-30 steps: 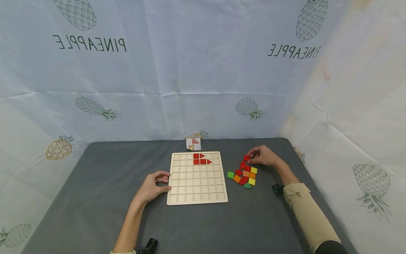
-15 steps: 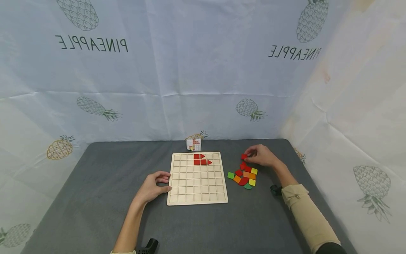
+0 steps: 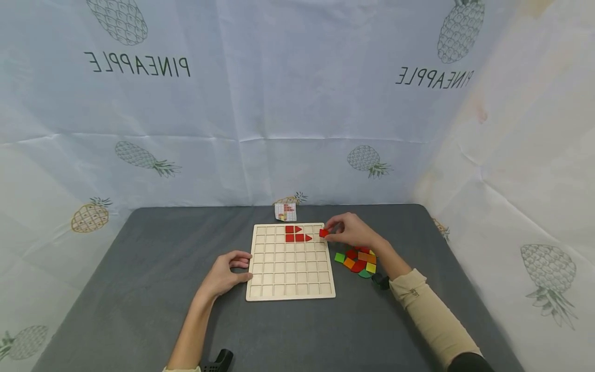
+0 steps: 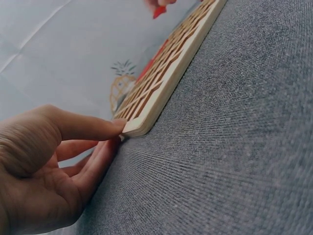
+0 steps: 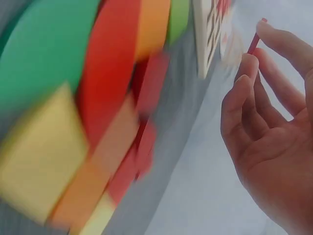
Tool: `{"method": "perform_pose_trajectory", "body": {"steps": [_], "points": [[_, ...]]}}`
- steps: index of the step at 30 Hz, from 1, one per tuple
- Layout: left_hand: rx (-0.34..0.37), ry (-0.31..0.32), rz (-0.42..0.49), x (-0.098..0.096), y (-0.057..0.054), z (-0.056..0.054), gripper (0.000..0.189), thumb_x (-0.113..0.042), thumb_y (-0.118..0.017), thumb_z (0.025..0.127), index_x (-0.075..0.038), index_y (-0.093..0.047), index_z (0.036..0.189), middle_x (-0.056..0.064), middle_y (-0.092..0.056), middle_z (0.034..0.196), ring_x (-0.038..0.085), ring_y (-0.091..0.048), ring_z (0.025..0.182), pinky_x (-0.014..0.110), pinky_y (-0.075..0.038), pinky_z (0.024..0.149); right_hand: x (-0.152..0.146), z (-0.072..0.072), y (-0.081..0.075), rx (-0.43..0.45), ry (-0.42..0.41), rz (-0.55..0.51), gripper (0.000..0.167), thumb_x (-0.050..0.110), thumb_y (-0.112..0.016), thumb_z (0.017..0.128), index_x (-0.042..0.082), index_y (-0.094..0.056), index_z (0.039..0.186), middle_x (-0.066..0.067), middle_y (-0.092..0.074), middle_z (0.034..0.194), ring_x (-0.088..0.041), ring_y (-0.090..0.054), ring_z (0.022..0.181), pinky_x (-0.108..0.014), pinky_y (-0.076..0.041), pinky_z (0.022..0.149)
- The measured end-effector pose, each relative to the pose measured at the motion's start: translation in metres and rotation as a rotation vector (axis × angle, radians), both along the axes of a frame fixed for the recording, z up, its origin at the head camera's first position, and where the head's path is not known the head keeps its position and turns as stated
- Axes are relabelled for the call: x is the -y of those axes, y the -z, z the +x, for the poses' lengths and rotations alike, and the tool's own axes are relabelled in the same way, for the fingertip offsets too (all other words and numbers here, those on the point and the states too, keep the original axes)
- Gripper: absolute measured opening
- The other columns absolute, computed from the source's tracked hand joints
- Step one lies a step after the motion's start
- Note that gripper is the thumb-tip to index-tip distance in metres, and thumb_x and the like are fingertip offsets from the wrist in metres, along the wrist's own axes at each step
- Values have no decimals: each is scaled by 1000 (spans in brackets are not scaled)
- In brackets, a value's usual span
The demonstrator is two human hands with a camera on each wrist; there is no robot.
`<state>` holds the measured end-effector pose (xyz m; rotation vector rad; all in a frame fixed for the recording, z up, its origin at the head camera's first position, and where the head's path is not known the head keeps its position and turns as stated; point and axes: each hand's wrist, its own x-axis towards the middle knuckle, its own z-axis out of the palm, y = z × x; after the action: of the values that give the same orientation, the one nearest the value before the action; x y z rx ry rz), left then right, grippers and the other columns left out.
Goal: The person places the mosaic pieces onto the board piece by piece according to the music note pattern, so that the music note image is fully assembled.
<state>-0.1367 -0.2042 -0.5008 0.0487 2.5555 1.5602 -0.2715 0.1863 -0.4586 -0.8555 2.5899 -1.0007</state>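
Observation:
A pale wooden grid board (image 3: 290,268) lies on the dark grey table. Several red pieces (image 3: 295,233) sit in its two far rows, some square and some pointed. At the board's left edge rests my left hand (image 3: 222,274), thumb and fingertips touching the rim with a gap between them. My right hand (image 3: 350,230) pinches a small red tile (image 3: 323,233) between thumb and fingers, over the board's far right edge. The right wrist view shows that tile (image 5: 255,41) edge-on. Its exact outline is hard to tell.
Right of the board lies a loose cluster of coloured pieces (image 3: 358,265), red, orange, yellow and green, partly covered by the right forearm. A small printed pattern card (image 3: 285,212) stands behind the board. Pineapple-print cloth (image 3: 260,103) surrounds the table's back and sides.
My right hand has drawn the red tile away from the cluster and carried it left to the board's edge. The left hand stays at the left rim.

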Motion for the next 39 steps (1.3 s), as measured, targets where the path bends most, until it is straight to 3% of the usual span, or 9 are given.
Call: {"method": "perform_pose_trajectory", "body": {"steps": [6, 14, 27, 39], "points": [[-3, -4, -7, -1, 0, 0, 52, 0, -87, 86, 5, -68, 135, 24, -71, 126, 33, -72, 114, 23, -57, 84, 42, 5, 5, -4, -131, 5, 26, 24, -82, 98, 7, -80, 118, -10, -80, 112, -9, -67, 78, -25, -57, 74], [1, -9, -11, -3, 0, 0, 52, 0, -87, 86, 5, -68, 135, 24, -71, 126, 32, -72, 115, 23, -57, 84, 81, 7, 16, -55, -208, 65, 20, 20, -83, 97, 8, -80, 113, -6, -78, 107, -8, -62, 81, -24, -53, 78], [0, -17, -11, -2, 0, -1, 52, 0, -87, 86, 5, -68, 134, 23, -71, 125, 32, -72, 113, 23, -57, 84, 97, 12, 22, -56, -153, 92, 11, 17, -83, 97, 11, -80, 107, -3, -78, 103, -8, -62, 86, -23, -53, 81], [3, -15, -14, -2, 0, -1, 52, 0, -88, 86, 5, -68, 134, 23, -71, 126, 32, -72, 114, 23, -57, 85, 76, 7, 12, -6, -127, 52, 14, 20, -81, 99, 11, -81, 109, -4, -79, 104, -8, -65, 83, -24, -55, 78]]}}
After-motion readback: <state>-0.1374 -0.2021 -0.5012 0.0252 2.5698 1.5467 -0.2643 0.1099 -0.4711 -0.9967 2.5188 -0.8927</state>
